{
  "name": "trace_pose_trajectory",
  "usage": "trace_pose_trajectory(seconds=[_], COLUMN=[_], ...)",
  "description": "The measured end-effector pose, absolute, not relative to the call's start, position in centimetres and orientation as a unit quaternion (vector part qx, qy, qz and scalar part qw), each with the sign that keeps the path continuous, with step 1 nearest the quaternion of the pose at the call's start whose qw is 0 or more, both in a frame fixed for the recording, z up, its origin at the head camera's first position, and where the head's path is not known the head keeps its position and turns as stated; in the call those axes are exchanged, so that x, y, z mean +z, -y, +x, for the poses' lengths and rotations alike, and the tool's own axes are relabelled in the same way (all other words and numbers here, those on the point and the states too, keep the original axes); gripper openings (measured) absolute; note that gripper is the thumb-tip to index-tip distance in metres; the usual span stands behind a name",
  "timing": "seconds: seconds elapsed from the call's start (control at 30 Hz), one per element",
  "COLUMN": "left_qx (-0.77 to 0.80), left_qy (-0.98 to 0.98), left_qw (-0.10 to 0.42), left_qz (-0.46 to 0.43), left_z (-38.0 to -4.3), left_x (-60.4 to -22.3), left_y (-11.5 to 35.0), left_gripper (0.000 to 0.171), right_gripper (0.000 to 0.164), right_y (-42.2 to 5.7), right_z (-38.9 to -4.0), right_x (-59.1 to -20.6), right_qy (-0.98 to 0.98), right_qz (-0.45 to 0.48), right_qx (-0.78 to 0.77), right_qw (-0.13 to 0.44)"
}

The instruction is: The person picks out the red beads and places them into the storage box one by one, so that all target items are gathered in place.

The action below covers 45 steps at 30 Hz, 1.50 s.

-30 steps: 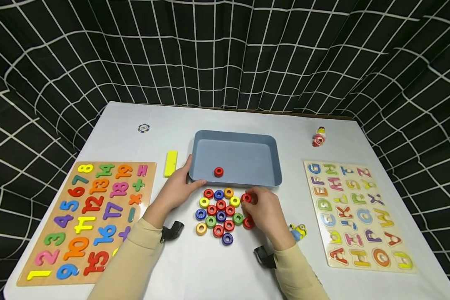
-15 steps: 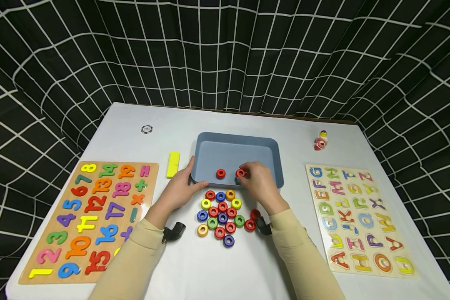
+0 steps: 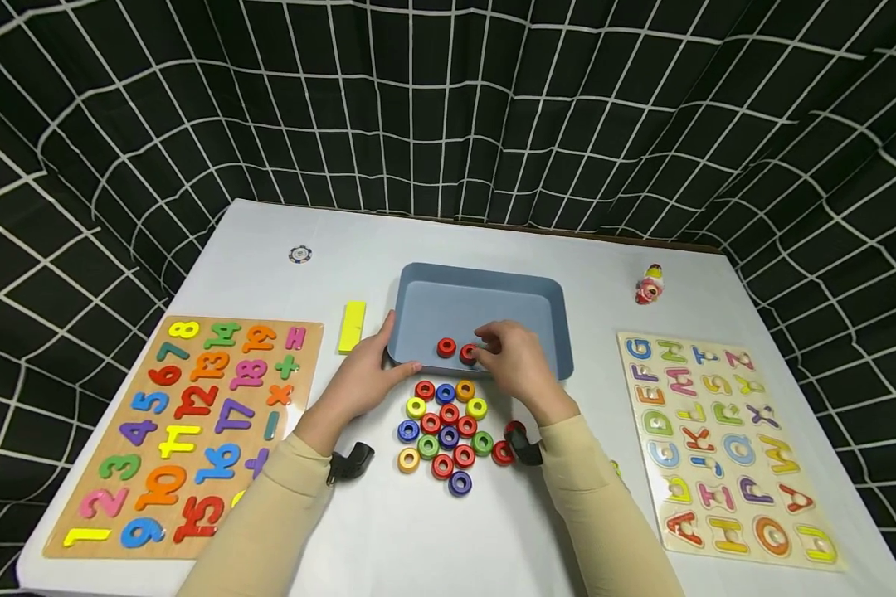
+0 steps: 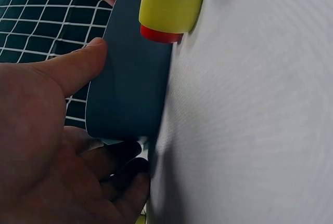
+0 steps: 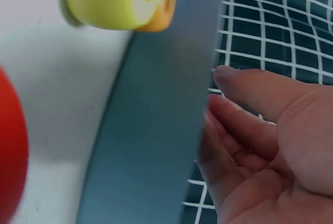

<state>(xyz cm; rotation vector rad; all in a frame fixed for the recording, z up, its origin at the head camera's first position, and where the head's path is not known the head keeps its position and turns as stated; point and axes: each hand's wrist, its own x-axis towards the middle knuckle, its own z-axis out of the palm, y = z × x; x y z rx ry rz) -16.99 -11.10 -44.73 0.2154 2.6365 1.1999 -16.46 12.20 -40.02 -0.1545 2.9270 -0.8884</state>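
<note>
In the head view, my left hand (image 3: 358,377) holds the near left corner of a blue-grey tray (image 3: 485,303). Its thumb lies along the front rim and the other fingers reach round the left side, as the left wrist view also shows. My right hand (image 3: 521,365) is over the tray's front part, thumb and index finger apart. Just by those fingertips a red ring (image 3: 468,354) sits on the tray floor, beside another red ring (image 3: 446,347). In the right wrist view the tray wall (image 5: 151,120) hides both rings. Loose coloured rings (image 3: 449,437) cluster in front of the tray.
A number board (image 3: 194,431) lies left and a letter board (image 3: 724,448) right. A yellow block (image 3: 352,327) stands near the left hand. Farther back are a poker chip (image 3: 300,254) and a small figurine (image 3: 649,285). A black gridded curtain (image 3: 448,108) surrounds the table.
My right hand took a red ring from the table's cluster into the tray, lowered it next to the first red ring and let it go. My left hand stayed at the tray corner.
</note>
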Motion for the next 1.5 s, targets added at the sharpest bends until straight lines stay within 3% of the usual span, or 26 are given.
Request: trace_pose_trajectory(seconds=[0.4,0.83,1.2,1.5], left_qx=[0.403,0.408,0.408,0.412], left_qy=[-0.904,-0.901,-0.901,-0.899], left_qw=[0.115,0.120,0.126,0.125], left_qz=[0.083,0.084,0.081,0.083], left_z=[-17.0,-16.9,-16.9,-16.9], left_x=[-44.9,-44.6,-44.5,-44.7], left_y=[11.0,11.1,10.8,10.8], left_gripper=[0.096,0.095,0.094,0.096], right_gripper=[0.028,0.028,0.031,0.033], right_y=[-15.6,-17.7,-17.6,-17.8], right_z=[-12.1,-7.8,-7.3,-9.9], right_x=[-38.0,-41.1,-42.5,-39.6], right_qy=[-0.943,-0.944,-0.951,-0.946], right_qz=[-0.054,-0.023,-0.021,-0.044], right_qx=[-0.328,-0.316,-0.299,-0.319], right_qw=[-0.009,0.090,0.081,0.021])
